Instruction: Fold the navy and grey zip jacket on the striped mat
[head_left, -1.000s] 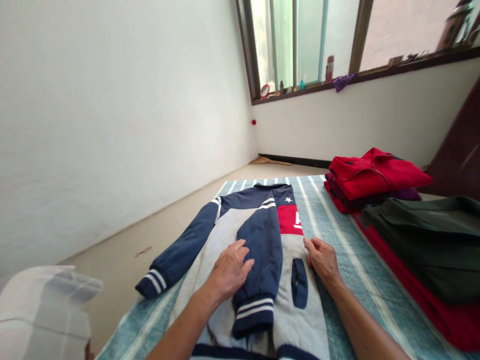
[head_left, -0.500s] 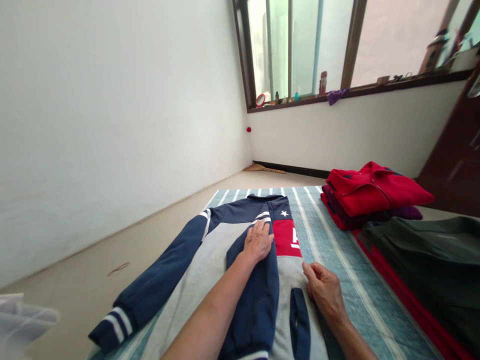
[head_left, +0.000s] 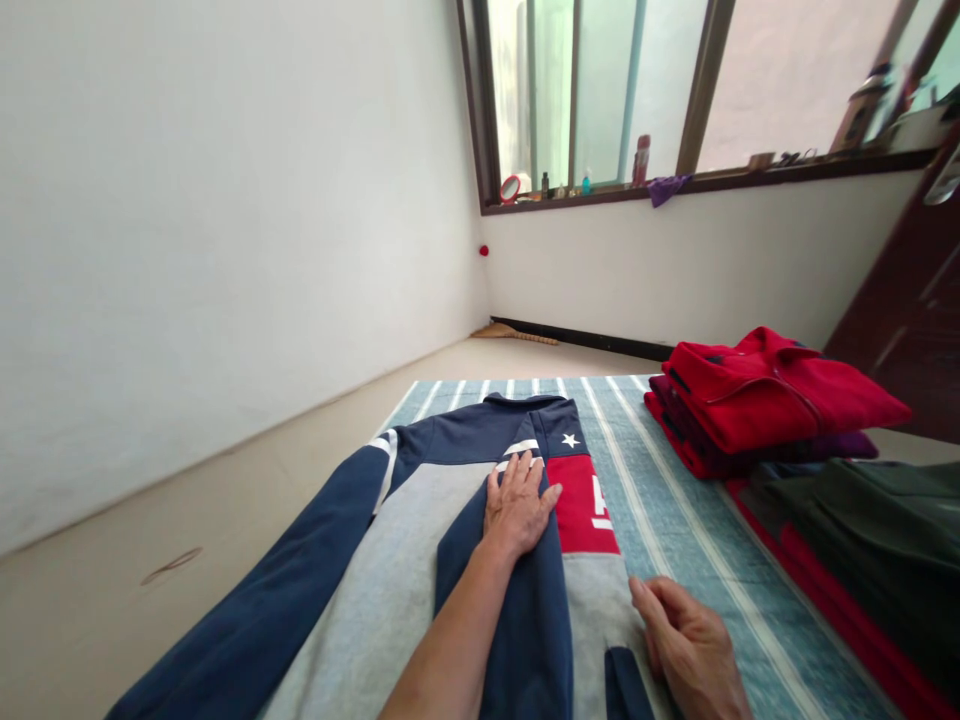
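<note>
A navy, grey and red jacket [head_left: 375, 590] lies spread on a striped cloth, with a white star and white lettering on its front. One navy sleeve [head_left: 529, 620] is folded down across the body, and the other sleeve [head_left: 262, 590] stretches out to the left. My left hand [head_left: 517, 505] rests flat on the folded sleeve near its white stripes, fingers spread. At the jacket's right edge, below the red panel, the curled fingers of my right hand [head_left: 686, 640] pinch the fabric. The fingertips under that edge are partly hidden.
The blue-green striped cloth [head_left: 667, 480] covers the surface. To the right are stacked red garments [head_left: 780, 390] and dark green folded clothes [head_left: 877, 550]. A white wall [head_left: 225, 230] rises on the left. Small items line the windowsill [head_left: 600, 195]; a broom [head_left: 510, 332] lies in the corner.
The view has shifted, so the jacket appears nearer and lower. My left hand stays on the folded sleeve with its fingers a little more spread. My right hand remains at the right edge.
</note>
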